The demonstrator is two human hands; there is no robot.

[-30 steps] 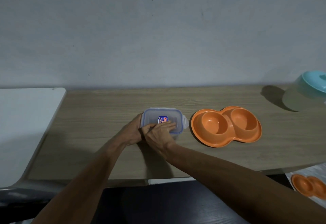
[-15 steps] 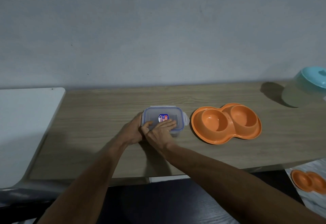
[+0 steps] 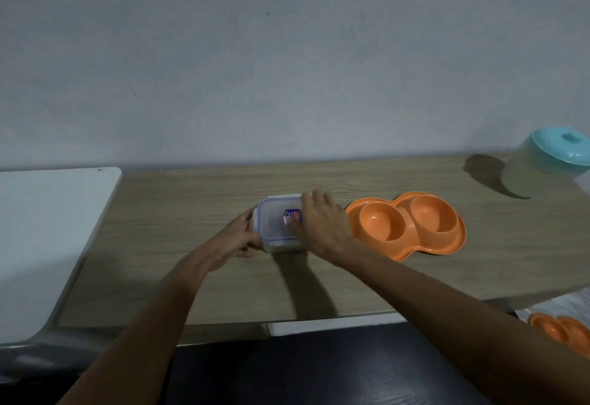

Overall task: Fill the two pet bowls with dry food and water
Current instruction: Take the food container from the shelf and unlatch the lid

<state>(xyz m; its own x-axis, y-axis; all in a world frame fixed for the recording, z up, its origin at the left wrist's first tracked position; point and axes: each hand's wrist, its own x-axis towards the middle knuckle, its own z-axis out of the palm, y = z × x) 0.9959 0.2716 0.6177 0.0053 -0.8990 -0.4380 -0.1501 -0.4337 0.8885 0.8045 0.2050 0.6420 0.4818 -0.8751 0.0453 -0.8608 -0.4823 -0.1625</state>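
A small clear food container [image 3: 274, 224] with a blue-rimmed lid and a sticker sits on the wooden table [image 3: 191, 213]. My left hand [image 3: 241, 233] grips its left end. My right hand [image 3: 324, 224] lies over its right end, fingers reaching the far right edge of the lid. To the right, apart from the container, stands an orange double pet bowl [image 3: 407, 224]; both wells look empty. A clear jug with a teal lid [image 3: 549, 165] stands at the far right by the wall.
A white surface [image 3: 48, 229] adjoins the table on the left. A second orange double bowl [image 3: 562, 331] lies lower right, below the table's front edge. A grey wall backs the table.
My right hand has slid from the lid's near left part across to its right end. The left hand stays on the left end. The camera view shifted slightly.
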